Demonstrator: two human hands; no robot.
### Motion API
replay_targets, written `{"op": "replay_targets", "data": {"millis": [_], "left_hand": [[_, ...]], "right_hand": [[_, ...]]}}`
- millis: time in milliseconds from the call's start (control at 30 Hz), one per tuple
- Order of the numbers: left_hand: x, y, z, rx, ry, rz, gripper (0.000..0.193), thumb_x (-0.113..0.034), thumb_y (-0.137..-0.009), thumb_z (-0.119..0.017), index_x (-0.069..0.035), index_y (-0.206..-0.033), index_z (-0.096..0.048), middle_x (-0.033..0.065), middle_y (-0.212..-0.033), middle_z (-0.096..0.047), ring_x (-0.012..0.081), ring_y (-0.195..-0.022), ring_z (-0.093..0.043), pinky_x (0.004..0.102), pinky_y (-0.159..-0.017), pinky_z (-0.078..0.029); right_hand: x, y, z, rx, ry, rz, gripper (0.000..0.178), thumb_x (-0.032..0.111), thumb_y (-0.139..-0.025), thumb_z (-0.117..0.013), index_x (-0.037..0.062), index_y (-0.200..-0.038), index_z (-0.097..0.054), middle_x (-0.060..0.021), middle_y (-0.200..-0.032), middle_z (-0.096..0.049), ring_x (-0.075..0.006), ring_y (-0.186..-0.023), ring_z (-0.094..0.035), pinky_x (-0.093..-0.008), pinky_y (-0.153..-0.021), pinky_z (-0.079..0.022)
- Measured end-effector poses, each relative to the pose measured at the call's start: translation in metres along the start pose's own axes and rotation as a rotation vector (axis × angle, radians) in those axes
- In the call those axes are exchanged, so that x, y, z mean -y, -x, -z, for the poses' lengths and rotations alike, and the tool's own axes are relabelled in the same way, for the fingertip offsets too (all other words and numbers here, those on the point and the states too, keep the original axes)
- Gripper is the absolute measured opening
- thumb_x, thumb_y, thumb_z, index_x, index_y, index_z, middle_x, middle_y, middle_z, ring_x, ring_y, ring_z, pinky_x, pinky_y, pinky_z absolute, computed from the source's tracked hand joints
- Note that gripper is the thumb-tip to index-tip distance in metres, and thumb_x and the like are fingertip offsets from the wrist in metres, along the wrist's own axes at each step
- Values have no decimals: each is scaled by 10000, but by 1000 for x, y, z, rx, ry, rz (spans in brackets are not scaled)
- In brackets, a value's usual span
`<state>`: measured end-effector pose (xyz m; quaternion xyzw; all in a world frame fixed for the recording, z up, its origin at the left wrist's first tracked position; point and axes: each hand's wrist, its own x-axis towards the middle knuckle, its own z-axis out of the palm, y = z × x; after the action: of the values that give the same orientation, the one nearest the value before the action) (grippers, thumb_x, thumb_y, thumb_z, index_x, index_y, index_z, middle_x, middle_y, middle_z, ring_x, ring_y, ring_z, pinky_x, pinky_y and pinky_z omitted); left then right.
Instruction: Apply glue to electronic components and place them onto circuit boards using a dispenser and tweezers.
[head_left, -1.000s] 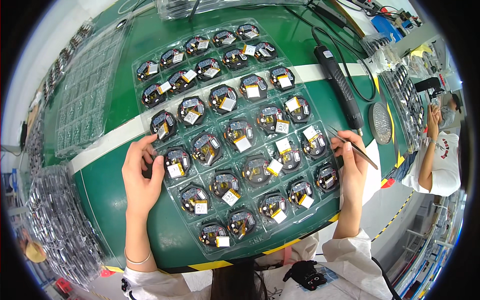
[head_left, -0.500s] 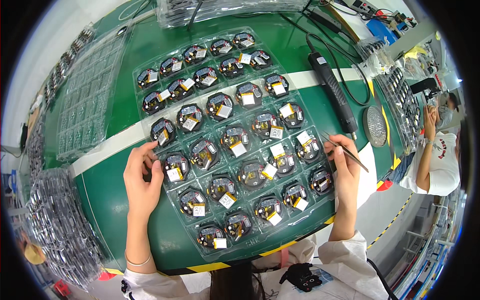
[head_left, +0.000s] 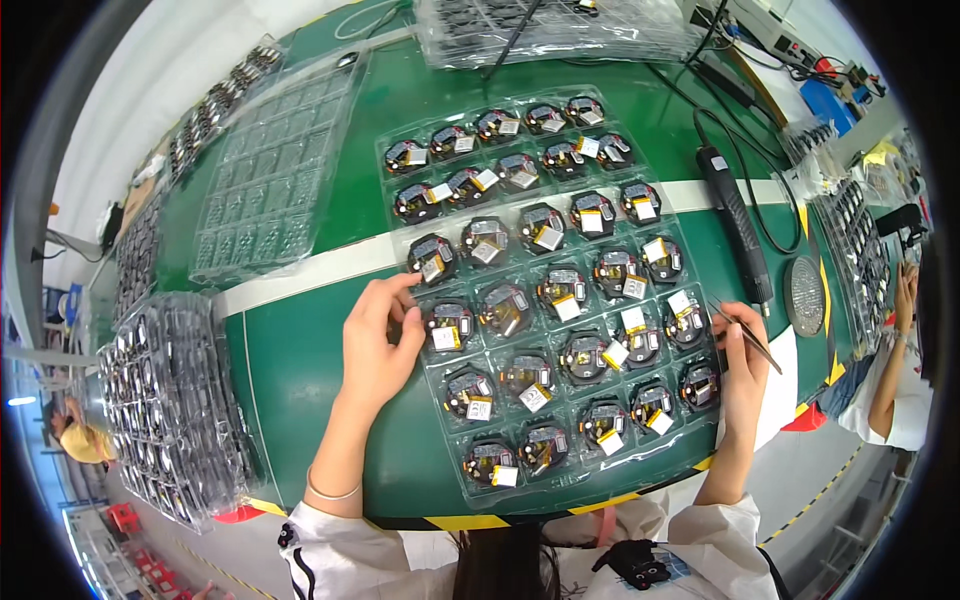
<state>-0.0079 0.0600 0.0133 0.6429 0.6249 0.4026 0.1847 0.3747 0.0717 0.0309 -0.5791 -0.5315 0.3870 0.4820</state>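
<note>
A clear plastic tray (head_left: 640, 455) lies across the green table in front of me. Its pockets hold several round black electronic modules (head_left: 500, 307), most with a small silver pouch battery (head_left: 566, 307) on or beside them. At the tray's left edge my left hand (head_left: 375, 345) has its fingers curled on the rim, thumb a little apart. My right hand (head_left: 740, 375) is by the right edge with metal tweezers (head_left: 757, 345) lying between thumb and fingers, tips pointing away from me. Its lower fingers are partly hidden beside the tray.
A black electric screwdriver (head_left: 735, 220) and a round metal dish (head_left: 803, 295) lie to the right. An empty clear tray (head_left: 275, 170) rests far left; stacked filled trays (head_left: 170, 410) stand near left. More trays (head_left: 560, 35) sit at the back. Another person's arm (head_left: 890, 370) shows far right.
The whole scene has shifted to the right in view, as my head has turned. Hands, tray and tweezers keep about the same places relative to each other.
</note>
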Motion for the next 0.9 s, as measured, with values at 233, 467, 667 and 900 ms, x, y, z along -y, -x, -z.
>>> {"op": "replay_targets", "data": {"millis": [233,467,667,900], "left_hand": [[1,-1,5,4,-35,-26,360,66,-739,-587,-48,-1080,-601,62,-769,-530,156,-617,-502,285,-551,-423],[1,-2,3,9,-26,-33,350,66,-742,-584,-47,-1073,-603,63,-768,-528,156,-616,-505,289,-546,-424],[0,0,4,9,-39,-36,338,64,-746,-581,-43,-1067,-602,64,-767,-524,159,-616,-503,288,-542,-422],[2,1,6,9,-47,-33,327,52,-750,-586,-43,-1063,-602,60,-758,-513,163,-625,-493,296,-544,-417]], "right_hand": [[0,-2,-4,-8,10,2,248,168,-974,-495,12,-1155,-563,-49,-993,-598,-98,-896,-512,-222,-781,-381],[-1,-2,-3,-4,17,7,255,175,-973,-499,11,-1158,-564,-47,-994,-598,-98,-896,-514,-221,-779,-382],[0,-1,-4,1,22,14,257,178,-976,-498,11,-1161,-562,-47,-997,-596,-97,-897,-509,-222,-784,-383],[0,0,-8,5,19,23,254,169,-978,-493,9,-1163,-561,-49,-995,-592,-97,-891,-502,-223,-794,-386]]}}
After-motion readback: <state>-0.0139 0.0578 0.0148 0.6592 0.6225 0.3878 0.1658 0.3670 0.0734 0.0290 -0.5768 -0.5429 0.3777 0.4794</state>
